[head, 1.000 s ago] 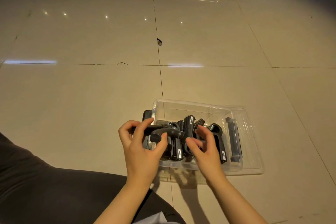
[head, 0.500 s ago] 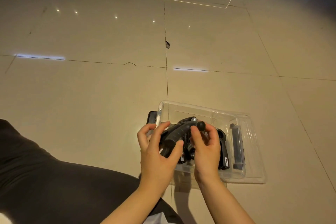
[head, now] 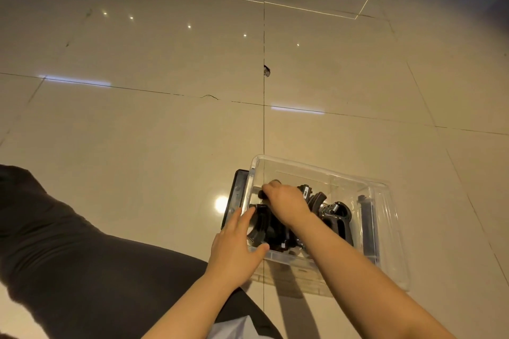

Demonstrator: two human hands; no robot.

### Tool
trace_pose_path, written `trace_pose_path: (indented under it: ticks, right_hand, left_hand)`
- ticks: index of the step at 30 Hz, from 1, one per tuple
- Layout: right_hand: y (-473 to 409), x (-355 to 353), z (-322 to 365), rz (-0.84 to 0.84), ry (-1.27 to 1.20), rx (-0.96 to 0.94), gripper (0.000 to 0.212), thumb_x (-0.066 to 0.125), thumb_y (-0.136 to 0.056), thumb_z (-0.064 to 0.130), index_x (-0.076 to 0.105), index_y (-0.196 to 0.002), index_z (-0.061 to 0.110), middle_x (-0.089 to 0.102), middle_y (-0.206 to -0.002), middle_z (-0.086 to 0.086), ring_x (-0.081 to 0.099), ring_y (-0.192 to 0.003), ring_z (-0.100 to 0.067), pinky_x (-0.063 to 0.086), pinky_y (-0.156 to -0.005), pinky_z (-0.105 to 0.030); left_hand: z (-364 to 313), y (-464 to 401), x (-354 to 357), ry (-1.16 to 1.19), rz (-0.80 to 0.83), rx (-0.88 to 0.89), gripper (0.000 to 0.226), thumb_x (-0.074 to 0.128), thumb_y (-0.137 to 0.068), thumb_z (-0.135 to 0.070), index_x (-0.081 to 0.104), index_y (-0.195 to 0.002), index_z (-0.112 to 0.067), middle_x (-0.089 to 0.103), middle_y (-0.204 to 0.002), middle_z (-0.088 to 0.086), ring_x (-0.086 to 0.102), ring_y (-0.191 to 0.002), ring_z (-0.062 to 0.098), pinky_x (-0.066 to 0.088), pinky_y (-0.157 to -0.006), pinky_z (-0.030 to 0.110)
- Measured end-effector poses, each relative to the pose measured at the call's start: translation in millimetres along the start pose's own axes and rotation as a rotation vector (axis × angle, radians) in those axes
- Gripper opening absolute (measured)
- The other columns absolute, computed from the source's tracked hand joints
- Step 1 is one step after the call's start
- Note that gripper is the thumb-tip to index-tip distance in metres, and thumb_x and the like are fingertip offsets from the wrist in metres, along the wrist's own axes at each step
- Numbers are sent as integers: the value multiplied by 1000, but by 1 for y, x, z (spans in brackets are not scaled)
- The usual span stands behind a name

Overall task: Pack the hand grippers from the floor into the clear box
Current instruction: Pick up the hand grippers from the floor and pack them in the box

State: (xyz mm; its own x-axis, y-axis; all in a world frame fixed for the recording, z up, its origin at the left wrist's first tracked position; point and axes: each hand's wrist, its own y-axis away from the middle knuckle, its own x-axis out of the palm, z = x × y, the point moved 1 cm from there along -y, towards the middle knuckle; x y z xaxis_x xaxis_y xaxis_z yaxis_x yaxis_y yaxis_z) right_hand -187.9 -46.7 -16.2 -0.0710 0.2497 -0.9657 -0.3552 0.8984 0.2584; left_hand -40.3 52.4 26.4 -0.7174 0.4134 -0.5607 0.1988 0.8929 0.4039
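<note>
A hand gripper (head: 271,190) is being pushed down into the clear box (head: 384,228) by the right hand (head: 286,201), whose fingers are curled over its dark handle at the far left part of the box. The left hand (head: 235,245) is being held against the near left corner of the box, with fingers straight and thumb spread on the near wall; nothing is being gripped by it, and the box is probably being steadied in this way. Several other hand grippers (head: 334,217) are already lying inside, packed closely side by side and partly hidden under the right forearm.

For this step to be done well, the gripper is best turned so that its handles are lying parallel to the neighbours, and then lowered into the gap, not forced. The steadying hand should be kept on the wall, because the light box can slide on the smooth tiled floor (head: 137,146). A flat dark object (head: 237,195) is lying on the floor, just beside the left wall of the box; what it is cannot be told.
</note>
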Motion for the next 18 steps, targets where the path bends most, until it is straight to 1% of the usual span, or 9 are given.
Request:
trace_pose_path:
  ticks: [4, 8, 9, 10, 11, 12, 13, 15, 18]
  right_hand:
    - [4, 24, 18, 113, -12, 59, 34, 52, -93, 19, 51, -126, 10, 46, -134, -10, 46, -115, -34, 44, -81, -40]
    - [8, 34, 17, 128, -110, 104, 34, 51, -90, 13, 53, -123, 8, 42, -137, -10, 40, -118, -33, 40, -86, -39]
    - [9, 33, 16, 133, -150, 107, 36, 52, -90, 16, 51, -126, 9, 41, -138, -9, 40, -119, -32, 40, -88, -39]
    - [10, 31, 14, 120, -226, 132, 39, 52, -91, 18, 49, -130, 11, 41, -138, -8, 41, -120, -32, 41, -91, -39]
    - [12, 25, 14, 73, -326, 187, 41, 52, -92, 20, 48, -132, 12, 43, -136, -7, 43, -120, -29, 42, -94, -38]
    - [13, 17, 14, -5, -420, 261, 39, 51, -93, 21, 50, -131, 13, 46, -132, -5, 47, -118, -26, 43, -94, -36]
    - [15, 6, 16, -103, -485, 329, 36, 51, -94, 21, 52, -129, 14, 49, -129, -3, 51, -114, -23, 44, -92, -34]
    - [13, -18, 28, -259, -576, 385, 30, 50, -94, 21, 56, -124, 16, 52, -123, 0, 56, -103, -18, 47, -84, -32]
    - [-11, -58, 73, -331, -626, 238, 26, 54, -93, 20, 59, -118, 17, 53, -119, 1, 58, -95, -16, 49, -78, -32]
  left_hand:
    - [4, -3, 1, 11, 117, -50, 73, 56, -88, -35, 14, -147, -33, 19, -154, -7, 30, -136, 12, 29, -110, 39]
    - [1, 0, -3, -79, 181, 7, 69, 51, -88, -24, 14, -146, -36, 21, -152, -7, 31, -134, 13, 27, -111, 38]
    - [-1, 2, -6, -28, 161, 30, 68, 52, -89, -22, 18, -145, -36, 24, -150, -7, 33, -132, 10, 27, -110, 32]
    - [-4, 4, -12, 42, 133, 51, 64, 54, -89, -20, 22, -144, -35, 28, -147, -8, 35, -127, 5, 28, -107, 21]
    - [-5, 6, -23, 108, 94, 78, 60, 55, -90, -19, 28, -141, -36, 33, -143, -10, 36, -121, 0, 28, -99, 8]
    - [-5, 7, -38, 149, 44, 116, 55, 57, -90, -19, 34, -136, -37, 37, -137, -13, 38, -117, -4, 29, -92, 1]
    - [-3, 7, -57, 160, -13, 158, 51, 58, -90, -20, 38, -132, -40, 40, -132, -16, 40, -114, -5, 31, -91, 2]
    - [11, 5, -102, 136, -132, 219, 46, 60, -89, -23, 42, -127, -42, 44, -125, -19, 46, -109, -4, 38, -93, 14]
    - [47, 2, -180, -15, -294, 205, 44, 58, -90, -28, 45, -131, -37, 47, -123, -17, 49, -104, 0, 39, -87, 19]
